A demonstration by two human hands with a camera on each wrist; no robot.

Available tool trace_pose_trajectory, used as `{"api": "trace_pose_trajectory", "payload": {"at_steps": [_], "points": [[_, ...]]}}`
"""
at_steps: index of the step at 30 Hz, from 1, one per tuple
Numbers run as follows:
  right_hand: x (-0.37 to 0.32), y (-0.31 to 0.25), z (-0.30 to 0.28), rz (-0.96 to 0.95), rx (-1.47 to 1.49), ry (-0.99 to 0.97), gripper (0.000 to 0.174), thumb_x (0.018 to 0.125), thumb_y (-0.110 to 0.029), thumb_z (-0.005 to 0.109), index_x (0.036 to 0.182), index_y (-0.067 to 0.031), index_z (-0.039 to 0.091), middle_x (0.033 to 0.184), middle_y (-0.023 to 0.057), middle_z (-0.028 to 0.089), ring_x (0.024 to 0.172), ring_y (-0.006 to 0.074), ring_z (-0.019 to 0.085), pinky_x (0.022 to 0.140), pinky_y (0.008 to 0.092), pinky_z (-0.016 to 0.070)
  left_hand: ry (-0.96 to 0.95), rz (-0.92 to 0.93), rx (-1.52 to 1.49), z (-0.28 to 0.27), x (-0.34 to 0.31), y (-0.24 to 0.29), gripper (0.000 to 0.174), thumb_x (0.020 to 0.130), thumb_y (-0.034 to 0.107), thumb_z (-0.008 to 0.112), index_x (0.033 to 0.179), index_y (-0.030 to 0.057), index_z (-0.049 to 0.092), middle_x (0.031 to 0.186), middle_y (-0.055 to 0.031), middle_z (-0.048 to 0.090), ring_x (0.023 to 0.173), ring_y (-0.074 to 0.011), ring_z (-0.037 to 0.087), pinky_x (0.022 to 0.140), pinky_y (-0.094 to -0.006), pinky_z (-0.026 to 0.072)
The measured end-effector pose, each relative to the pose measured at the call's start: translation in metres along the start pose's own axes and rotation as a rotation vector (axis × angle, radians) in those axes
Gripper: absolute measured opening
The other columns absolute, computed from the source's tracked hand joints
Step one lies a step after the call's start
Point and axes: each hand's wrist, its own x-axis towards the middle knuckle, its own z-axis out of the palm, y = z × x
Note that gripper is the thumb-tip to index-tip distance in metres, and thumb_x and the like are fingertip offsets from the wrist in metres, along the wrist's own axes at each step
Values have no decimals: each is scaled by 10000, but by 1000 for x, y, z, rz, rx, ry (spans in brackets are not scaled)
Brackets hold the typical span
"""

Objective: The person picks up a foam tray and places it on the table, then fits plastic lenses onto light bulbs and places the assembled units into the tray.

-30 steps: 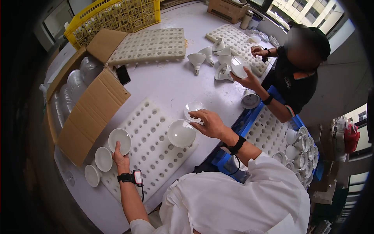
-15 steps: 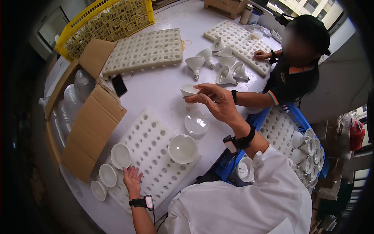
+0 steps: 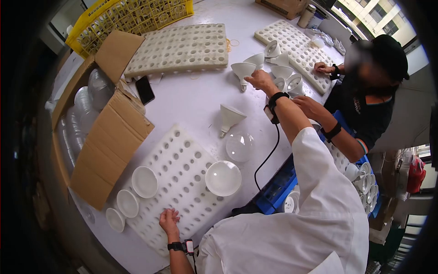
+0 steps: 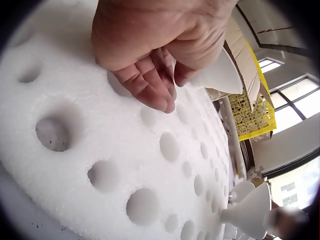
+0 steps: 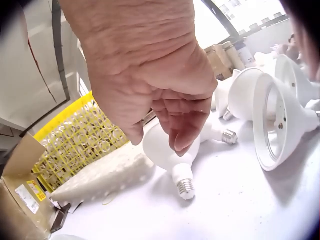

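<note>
My right hand [image 3: 261, 81] reaches over the table, fingers loosely bent, right beside a white lamp housing [image 3: 243, 73] with a screw base. In the right wrist view its fingertips overlap that housing [image 5: 172, 147]. My left hand [image 3: 169, 223] hovers low over the white foam board [image 3: 182, 155], fingers relaxed and holding nothing. On the board sit white cups [image 3: 145, 181] along the left side and a larger white cup [image 3: 223, 178] at the right. Another lamp housing [image 3: 231, 119] rests on the table behind a clear dome [image 3: 240, 146].
Several more housings [image 3: 294, 84] cluster near a person in black [image 3: 372, 105], whose arm passes close to my right wrist. An open carton [image 3: 112, 146] of clear domes, a phone [image 3: 145, 90], a second foam board [image 3: 182, 48], a yellow crate [image 3: 137, 23] and a blue crate [image 3: 278, 185] surround the workspace.
My right hand has let go of one lamp housing behind the clear dome and moved away to the housing cluster. My left hand has left the cup at the board's left. The other person's housing was put down.
</note>
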Motion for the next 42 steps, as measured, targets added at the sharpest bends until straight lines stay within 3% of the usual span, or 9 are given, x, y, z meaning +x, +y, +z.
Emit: {"api": "trace_pose_trajectory", "payload": {"at_steps": [12,20,26,29,30,33,38,39,42], "points": [[35,8,64,104,180,60,360,718,-324,680,826,18,653,707,119,656,594,186,658,552,292,530,112,-9,51,10,-7,7,249,885,156,562,1054,-22,516,919,-155,638,728,-209,646,512,-242,473],[-67,-20,10,-9,658,125,363,813,-281,659,884,72,612,730,88,626,567,135,608,493,245,505,-10,89,73,26,-34,51,214,888,163,563,975,-33,551,779,-143,644,626,-188,632,547,-265,483],[-270,-82,8,-439,556,-225,360,771,-195,703,1036,12,575,725,71,610,582,122,586,535,261,485,-766,388,-35,107,-114,114,526,780,178,712,1192,-25,456,1097,-172,595,1025,-247,585,820,-331,492],[-345,-110,37,-636,381,-428,436,745,-197,718,1077,16,531,829,130,590,657,233,603,597,335,497,-952,438,-75,126,-128,103,525,746,153,744,1184,8,492,1145,-118,572,1076,-227,546,887,-336,460],[-358,-109,58,-760,342,-401,455,737,-205,721,1081,14,519,875,151,580,686,278,605,614,361,500,-945,867,427,117,-113,98,498,725,125,762,1157,39,531,1099,-65,586,1007,-178,564,857,-307,470],[-384,-106,107,-861,316,-298,444,734,-221,710,1051,10,502,918,166,565,756,332,601,648,409,501,-903,650,212,94,-114,71,430,729,100,747,1116,41,570,1047,-44,609,933,-141,581,813,-286,478],[-409,-121,111,-976,225,-284,355,763,-217,689,1014,-14,542,833,124,582,729,293,610,623,392,500,-694,951,562,57,-102,46,296,785,61,657,1072,24,598,965,-52,641,845,-142,602,778,-285,486],[-412,-125,102,-986,239,-300,330,772,-215,684,1006,-23,554,815,109,583,719,268,615,616,377,504,-635,1276,668,52,-103,52,329,810,32,606,1137,14,571,1057,-78,631,911,-164,613,791,-288,490],[-407,-116,82,-913,227,-270,292,789,-195,683,1011,-35,582,828,82,601,719,209,632,610,310,526,-636,1082,613,38,-98,46,373,829,8,552,1202,-3,529,1155,-101,600,995,-198,608,805,-297,492]]}}
